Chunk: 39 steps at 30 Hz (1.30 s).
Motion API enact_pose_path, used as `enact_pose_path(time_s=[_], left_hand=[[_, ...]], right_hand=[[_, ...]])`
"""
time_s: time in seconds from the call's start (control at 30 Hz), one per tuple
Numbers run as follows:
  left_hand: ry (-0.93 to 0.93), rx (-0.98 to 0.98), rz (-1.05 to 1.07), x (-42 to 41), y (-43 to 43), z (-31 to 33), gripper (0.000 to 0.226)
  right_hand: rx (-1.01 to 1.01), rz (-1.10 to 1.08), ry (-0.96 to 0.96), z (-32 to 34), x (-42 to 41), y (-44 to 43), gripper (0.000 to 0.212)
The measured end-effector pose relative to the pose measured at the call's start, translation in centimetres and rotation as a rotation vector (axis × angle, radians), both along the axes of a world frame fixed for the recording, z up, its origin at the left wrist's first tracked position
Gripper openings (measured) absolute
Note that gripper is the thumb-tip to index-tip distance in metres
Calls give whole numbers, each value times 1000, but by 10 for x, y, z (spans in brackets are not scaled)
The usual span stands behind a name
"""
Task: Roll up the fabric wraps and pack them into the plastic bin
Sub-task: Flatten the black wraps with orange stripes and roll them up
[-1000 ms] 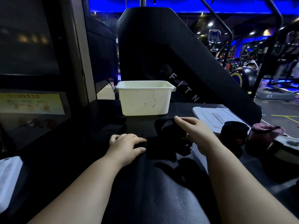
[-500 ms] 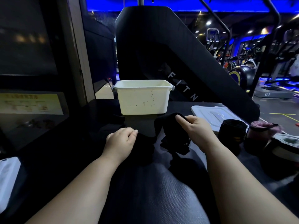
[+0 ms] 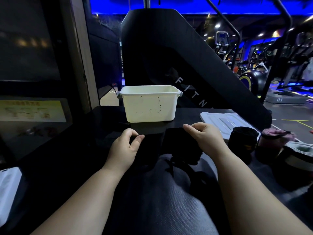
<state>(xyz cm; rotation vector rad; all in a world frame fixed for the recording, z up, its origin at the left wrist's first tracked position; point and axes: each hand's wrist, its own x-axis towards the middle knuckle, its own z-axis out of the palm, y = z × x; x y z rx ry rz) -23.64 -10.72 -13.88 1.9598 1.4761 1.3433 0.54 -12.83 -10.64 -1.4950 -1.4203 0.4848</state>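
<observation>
Left hand [image 3: 125, 146], pressing flat earlier, is now pinching the wrap [image 3: 179, 145]; right hand [image 3: 203, 136] pinching too, spreading it for rolling.

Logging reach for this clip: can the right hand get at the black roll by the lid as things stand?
Probably yes, but not freely: the right hand seems to pinch the wrap and must drop that first. The roll stands just right of it, nothing between.
</observation>
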Motion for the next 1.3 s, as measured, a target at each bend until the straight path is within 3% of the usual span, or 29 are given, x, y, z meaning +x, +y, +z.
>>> enact_pose_path(time_s=[0.17, 0.37, 0.43, 0.6, 0.73, 0.83, 0.93, 1.07, 1.17, 1.3], left_hand=[[-87, -7, 14, -4, 0, 0, 8], [169, -24, -22, -3, -6, 2, 16], [183, -51, -35, -1, -6, 3, 9], [179, -154, -21, 2, -10, 3, 38], [180, -236, -71, -3, -9, 3, 29], [145, -265, -93, -7, -11, 7, 20], [69, -292, -62, -9, -11, 11, 29], [-116, -339, -87, -9, -10, 9, 35], [-168, -346, -142, -10, -10, 9, 23], [-166, -370, -196, -7, -13, 8, 44]], right_hand=[[-99, 54, 25, 6, 4, -6, 34], [-186, 88, 5, 12, 3, -11, 29], [-196, 80, -27, 15, 0, -13, 28], [-211, 96, -59, 18, -3, -16, 26], [-274, 145, -20, 20, -1, -19, 23], [-346, 164, -33, 25, 2, -24, 26], [-373, 179, -80, 29, 6, -28, 34], [-427, 190, -175, 25, 3, -26, 28], [-425, 167, -295, 19, -2, -21, 27], [-386, 140, -328, 12, -6, -16, 31]])
